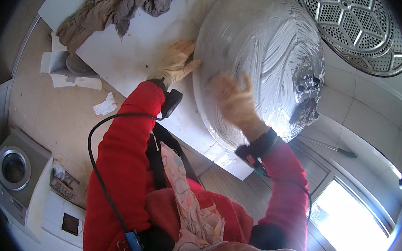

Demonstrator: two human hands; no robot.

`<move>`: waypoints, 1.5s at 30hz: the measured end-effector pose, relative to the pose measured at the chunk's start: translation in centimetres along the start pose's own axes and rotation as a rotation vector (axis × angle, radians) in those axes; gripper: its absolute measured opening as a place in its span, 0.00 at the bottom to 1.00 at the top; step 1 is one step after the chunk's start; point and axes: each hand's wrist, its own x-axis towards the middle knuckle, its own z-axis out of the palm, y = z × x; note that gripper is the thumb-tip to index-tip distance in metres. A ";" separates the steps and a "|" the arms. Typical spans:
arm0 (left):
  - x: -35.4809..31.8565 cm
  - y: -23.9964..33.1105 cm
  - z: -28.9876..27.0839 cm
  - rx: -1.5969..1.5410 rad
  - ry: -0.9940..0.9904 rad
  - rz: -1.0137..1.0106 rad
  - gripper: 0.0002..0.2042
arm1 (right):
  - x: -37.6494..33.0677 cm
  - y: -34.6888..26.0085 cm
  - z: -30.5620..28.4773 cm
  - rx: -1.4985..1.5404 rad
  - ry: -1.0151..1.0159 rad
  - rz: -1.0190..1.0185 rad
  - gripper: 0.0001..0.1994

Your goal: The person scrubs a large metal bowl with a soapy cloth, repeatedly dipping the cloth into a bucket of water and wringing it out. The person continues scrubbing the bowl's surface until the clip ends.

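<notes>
A large, rounded metal vessel (280,52), like a big pot or domed lid, rests on the white tabletop (117,49). White, streaky paste or foam coats much of its shiny surface, with a darker patch on its right side. My left hand (175,63), in a pale yellowish glove, is at the vessel's left edge. Its fingers are stretched out and its thumb is apart, at the rim. Over the smeared metal is my right hand (235,100), gloved alike and blurred by motion. Whether it holds anything is not visible.
A crumpled grey-brown cloth (139,2) hangs over the table's far left edge. Perforated metal steamer plates (352,24) lean at the upper right. On the floor are an open white box (70,67) and a scrap of paper (105,104). A washing machine (15,168) stands lower left.
</notes>
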 end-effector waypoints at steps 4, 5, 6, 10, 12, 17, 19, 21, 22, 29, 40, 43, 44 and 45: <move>-0.1 0.3 -0.3 0.010 0.085 0.053 0.29 | -2.1 0.3 1.1 -0.073 0.176 0.063 0.27; -0.1 0.4 -0.3 0.001 0.042 0.017 0.29 | -3.1 0.1 1.4 -0.073 0.193 0.000 0.24; -0.1 0.4 -0.2 -0.004 0.045 0.007 0.28 | -3.9 0.2 1.5 -0.035 0.148 -0.119 0.21; -0.2 0.3 0.0 0.082 0.018 -0.032 0.29 | -2.3 3.4 0.8 0.622 0.079 0.039 0.21; -0.3 0.2 0.3 0.072 0.050 -0.025 0.29 | 0.0 6.2 0.0 -0.062 0.358 0.117 0.22; -0.3 0.0 0.6 0.061 0.050 -0.045 0.30 | -3.6 6.0 1.6 0.662 0.316 0.197 0.21; -0.3 -0.1 0.6 0.102 0.082 -0.006 0.30 | -7.6 3.4 2.8 0.053 0.295 -0.164 0.19; -0.3 -0.1 0.6 0.112 0.079 -0.044 0.30 | -10.1 2.4 3.5 -0.135 0.113 -0.326 0.18; -0.3 -0.1 0.6 0.118 0.076 -0.066 0.30 | -10.6 2.4 3.9 -0.291 -0.016 -0.369 0.17; -0.3 -0.4 1.0 0.120 0.099 -0.011 0.30 | -8.7 2.8 3.8 0.043 0.403 0.018 0.21; -0.2 -0.3 1.0 0.177 0.042 -0.056 0.30 | -9.1 0.2 4.0 -0.073 0.235 -0.123 0.19; -0.2 0.0 0.6 0.241 0.023 -0.081 0.29 | -9.8 -0.4 4.3 0.035 0.374 -0.028 0.21; -0.3 0.0 0.5 0.189 0.053 -0.056 0.29 | -11.1 -0.8 4.7 0.038 0.365 -0.056 0.21; -0.3 0.0 0.5 0.161 0.018 -0.067 0.28 | -12.2 -1.4 4.7 -0.021 0.332 -0.072 0.22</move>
